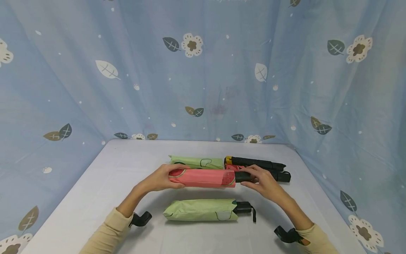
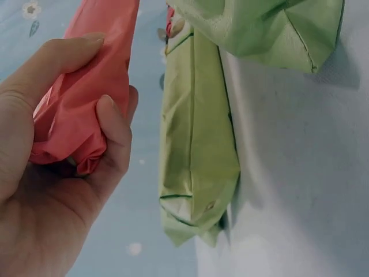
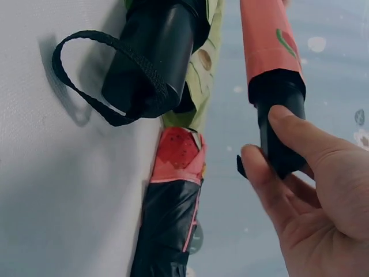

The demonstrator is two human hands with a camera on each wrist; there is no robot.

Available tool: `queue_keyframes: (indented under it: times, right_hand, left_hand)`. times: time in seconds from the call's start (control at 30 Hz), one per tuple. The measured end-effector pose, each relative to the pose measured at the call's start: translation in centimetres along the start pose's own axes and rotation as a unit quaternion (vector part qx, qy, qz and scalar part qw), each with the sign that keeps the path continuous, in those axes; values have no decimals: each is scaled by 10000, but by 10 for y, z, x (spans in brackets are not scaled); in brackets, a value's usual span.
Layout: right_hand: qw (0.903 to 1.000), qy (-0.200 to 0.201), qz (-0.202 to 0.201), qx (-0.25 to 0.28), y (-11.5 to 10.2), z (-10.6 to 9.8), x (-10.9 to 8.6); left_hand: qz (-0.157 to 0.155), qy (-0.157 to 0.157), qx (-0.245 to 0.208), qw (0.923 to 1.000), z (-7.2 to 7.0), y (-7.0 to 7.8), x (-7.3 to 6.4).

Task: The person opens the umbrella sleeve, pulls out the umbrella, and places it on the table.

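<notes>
A folded red umbrella (image 1: 200,178) lies crosswise between both hands, raised over the table. My left hand (image 1: 163,178) grips its cloth end, thumb on the near side and fingers around the other in the left wrist view. At the opposite end, my right hand (image 1: 264,181) pinches the black handle (image 3: 279,118) between thumb and fingers. Closer to me lies a folded green umbrella (image 1: 203,210), its black handle (image 1: 243,207) and looped strap (image 3: 81,37) pointing right.
Behind the red umbrella, a second green umbrella (image 1: 196,161) lies on the white table (image 1: 127,158), partly hidden. To its right are a black umbrella with a yellow end (image 1: 258,163) and a black-and-red one (image 3: 173,196). A blue patterned curtain (image 1: 219,81) surrounds the table.
</notes>
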State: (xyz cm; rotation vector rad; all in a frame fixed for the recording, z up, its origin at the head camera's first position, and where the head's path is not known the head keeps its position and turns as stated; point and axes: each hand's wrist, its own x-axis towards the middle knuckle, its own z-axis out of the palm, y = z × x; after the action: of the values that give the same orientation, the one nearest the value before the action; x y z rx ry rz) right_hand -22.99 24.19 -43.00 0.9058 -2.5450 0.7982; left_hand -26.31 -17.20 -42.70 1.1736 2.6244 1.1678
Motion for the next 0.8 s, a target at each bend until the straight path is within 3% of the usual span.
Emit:
queue_keyframes:
  times: [0.23,0.5,0.8]
  right_hand:
    - [9990,-380,37,246,0,5,-2]
    - [9969,-428,12,-664,-7,8,0]
    - [9975,-355,-68,-608,1,0,-3]
  left_hand:
    - [69,26,-160,9998,4,-3,3]
    - [35,-1,-192,9998,5,0,5]
    - [-41,-3,17,10000,1,6,6]
